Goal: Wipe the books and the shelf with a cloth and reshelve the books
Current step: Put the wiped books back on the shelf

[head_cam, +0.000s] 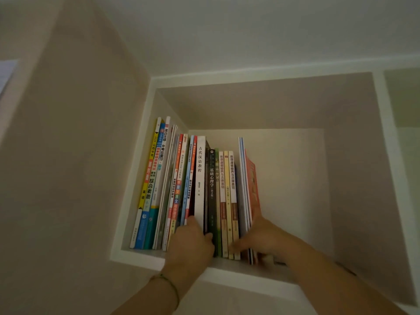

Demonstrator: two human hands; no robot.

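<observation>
A row of upright books stands in a white shelf cubby (136,258) above me. My left hand (193,244) grips the bottom of the white book (201,173) in the middle of the row, with fingers on its left side and the thumb by the black book (211,189). My right hand (261,237) holds the right end of the row. Its thumb lies across the yellow spines (228,201), and its fingers press the outer side of the orange book (253,178). No cloth is in view.
The right third of the cubby floor (302,223) holds no books. A second cubby (406,98) opens at the far right. A plain beige wall (68,155) flanks the shelf on the left. A thin bracelet (172,287) circles my left wrist.
</observation>
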